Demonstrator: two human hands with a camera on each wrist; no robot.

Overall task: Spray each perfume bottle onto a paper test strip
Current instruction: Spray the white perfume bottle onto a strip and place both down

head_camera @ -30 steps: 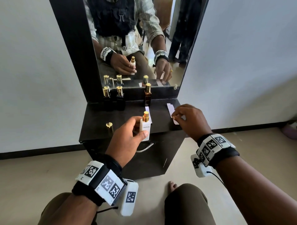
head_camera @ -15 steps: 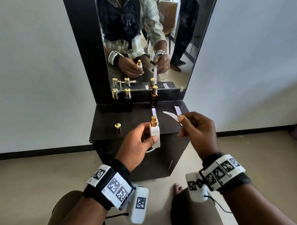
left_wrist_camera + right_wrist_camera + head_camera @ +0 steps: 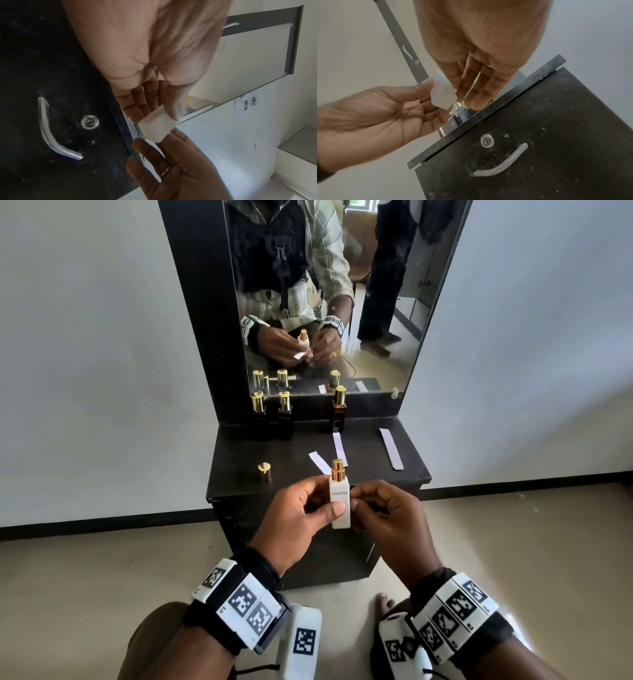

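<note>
My left hand [image 3: 317, 505] grips a white perfume bottle [image 3: 340, 496] with a bare gold sprayer, upright in front of the dark cabinet top [image 3: 239, 460]. My right hand [image 3: 364, 505] sits right beside the bottle and pinches a white paper strip [image 3: 318, 462], which passes behind the bottle and sticks out up-left. The left wrist view shows the bottle's base [image 3: 157, 126] between thumb and fingers. In the right wrist view the bottle [image 3: 441, 93] is against my right fingers [image 3: 467, 86]. Two more strips [image 3: 339, 445] [image 3: 391, 453] lie on the top.
Two dark gold-capped bottles [image 3: 257, 419] [image 3: 285, 419] and an amber one [image 3: 338, 414] stand at the back under the mirror [image 3: 325, 302]. A loose gold cap [image 3: 264, 469] stands at the front left. Below is a drawer with a curved handle [image 3: 501, 167].
My right hand lifted a strip off the cabinet top and brought it in against the bottle. My left hand raised the bottle slightly and drew it closer.
</note>
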